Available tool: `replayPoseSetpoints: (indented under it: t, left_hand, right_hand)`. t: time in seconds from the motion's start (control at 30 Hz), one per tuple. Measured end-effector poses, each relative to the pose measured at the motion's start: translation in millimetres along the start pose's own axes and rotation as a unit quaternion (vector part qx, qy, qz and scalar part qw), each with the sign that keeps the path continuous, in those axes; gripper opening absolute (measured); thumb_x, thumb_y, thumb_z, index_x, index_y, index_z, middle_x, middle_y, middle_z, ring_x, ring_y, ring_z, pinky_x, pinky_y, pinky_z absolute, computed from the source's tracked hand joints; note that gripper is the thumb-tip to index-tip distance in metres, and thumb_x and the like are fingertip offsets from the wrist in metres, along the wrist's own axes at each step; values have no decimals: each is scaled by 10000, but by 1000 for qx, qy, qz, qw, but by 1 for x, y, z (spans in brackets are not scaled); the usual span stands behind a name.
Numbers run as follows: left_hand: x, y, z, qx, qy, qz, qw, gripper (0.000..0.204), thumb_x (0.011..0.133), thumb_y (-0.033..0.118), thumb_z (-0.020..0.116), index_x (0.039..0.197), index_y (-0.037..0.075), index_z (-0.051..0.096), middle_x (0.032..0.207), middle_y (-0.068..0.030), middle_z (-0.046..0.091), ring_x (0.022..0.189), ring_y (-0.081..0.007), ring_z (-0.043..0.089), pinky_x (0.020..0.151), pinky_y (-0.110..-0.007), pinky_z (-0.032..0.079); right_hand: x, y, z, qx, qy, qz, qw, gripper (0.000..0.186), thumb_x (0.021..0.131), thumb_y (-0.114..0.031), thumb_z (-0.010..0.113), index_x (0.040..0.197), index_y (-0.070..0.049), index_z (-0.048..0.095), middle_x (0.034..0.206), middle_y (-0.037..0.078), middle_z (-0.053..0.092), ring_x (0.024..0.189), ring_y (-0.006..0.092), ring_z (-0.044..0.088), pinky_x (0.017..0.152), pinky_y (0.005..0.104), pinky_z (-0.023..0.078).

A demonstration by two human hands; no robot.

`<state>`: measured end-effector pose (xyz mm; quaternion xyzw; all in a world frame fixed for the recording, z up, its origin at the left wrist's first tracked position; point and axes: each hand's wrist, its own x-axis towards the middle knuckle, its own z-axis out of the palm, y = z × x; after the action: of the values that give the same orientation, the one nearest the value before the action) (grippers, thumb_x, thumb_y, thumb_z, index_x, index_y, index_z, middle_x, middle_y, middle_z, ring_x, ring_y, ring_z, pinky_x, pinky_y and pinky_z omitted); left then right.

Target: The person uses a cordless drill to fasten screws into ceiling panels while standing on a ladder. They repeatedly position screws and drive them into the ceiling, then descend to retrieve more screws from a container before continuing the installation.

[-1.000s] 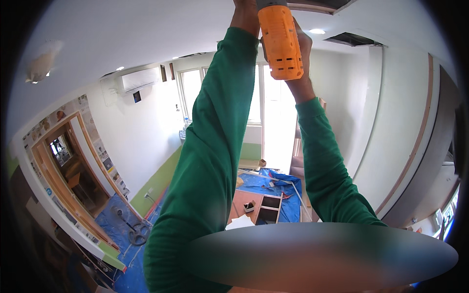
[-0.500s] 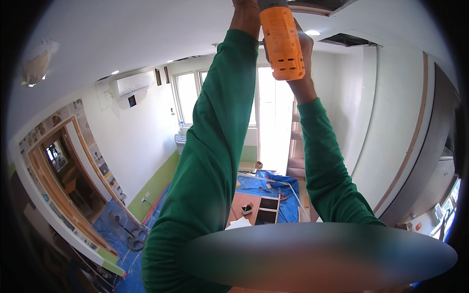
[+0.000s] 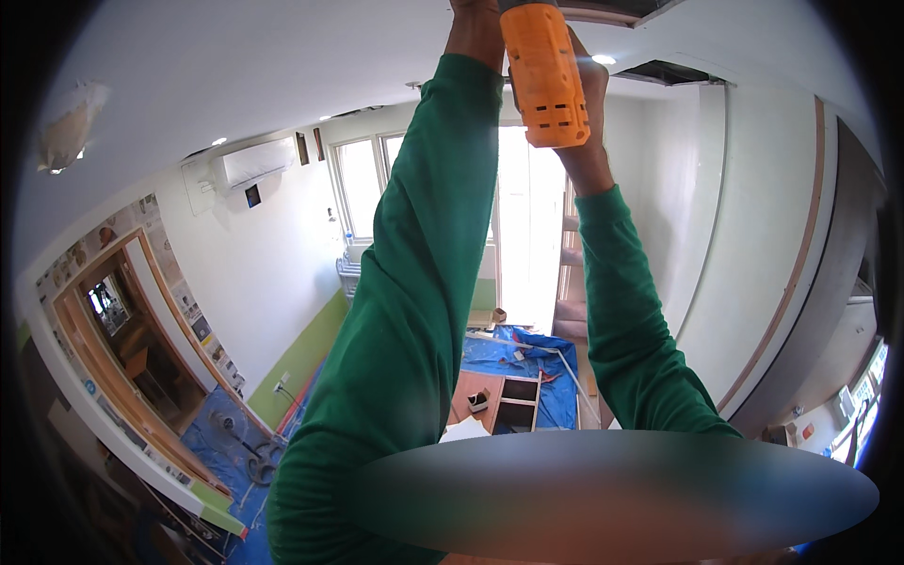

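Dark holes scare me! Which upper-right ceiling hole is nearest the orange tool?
The top hole, cut by the picture's edge; the lower hole is farther from the orange tool.

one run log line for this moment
right hand: holding orange power tool | left hand: raised, cut off at top edge | blue sheeting: on floor

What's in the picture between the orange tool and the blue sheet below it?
In the head view, a bright opening shows between the orange tool and the blue sheet.

Orange cylindrical plastic power tool in bare right hand, hiding most fingers; bare left hand, left of these, partly cropped.
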<state>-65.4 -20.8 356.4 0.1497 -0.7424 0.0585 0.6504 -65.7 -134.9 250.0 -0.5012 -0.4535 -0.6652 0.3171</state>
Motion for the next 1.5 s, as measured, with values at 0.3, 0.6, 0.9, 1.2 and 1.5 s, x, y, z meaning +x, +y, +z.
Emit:
replayPoseSetpoints:
  t: [0.3, 0.6, 0.9, 1.2, 1.5]
  left_hand:
    - [5, -8, 2, -3, 5, -13, 1000, 1121, 725, 797, 666, 1455, 26, 306, 1404, -150, 434, 1317, -284, 399, 1104, -427, 346]
    - [3, -8, 3, 0, 8, -15, 1000, 1082, 730, 782, 678, 1434, 32, 342, 1368, -138, 472, 1283, -273, 433, 1076, -423, 377]
    - [7, -11, 0, -5, 5, -10, 1000, 1043, 736, 767, 691, 1413, 38, 379, 1331, -126, 510, 1249, -262, 467, 1048, -419, 408]
    - [1, -14, -2, -12, 9, -8, 1000, 1003, 742, 752, 703, 1392, 44, 415, 1294, -114, 547, 1215, -251, 502, 1021, -415, 439]
    - [3, -11, -4, -16, 8, -1, 1000, 965, 747, 737, 716, 1371, 50, 452, 1257, -102, 585, 1182, -240, 536, 993, -410, 470]
  right_hand:
    - [6, 0, 0, -63, 26, -36, 997, 299, 803, -191, 833, 1017, -29, 700, 1095, 140, 727, 800, 255, 758, 680, 317, 609]
    - [14, 0, -2, -76, 25, -44, 996, 375, 826, -201, 826, 1095, -50, 614, 845, 122, 735, 736, 278, 753, 700, 350, 600]
    - [18, 5, -5, -97, 28, -67, 993, 314, 838, -200, 811, 1021, -61, 596, 802, 120, 709, 704, 276, 737, 650, 347, 574]
    - [18, 0, -6, -111, 23, -22, 993, 285, 843, -196, 796, 998, -70, 592, 829, 109, 705, 726, 294, 726, 663, 358, 563]
    - [23, 0, -13, -141, 9, -45, 989, 305, 842, -207, 791, 1033, -73, 595, 864, 110, 707, 745, 306, 721, 664, 371, 564]
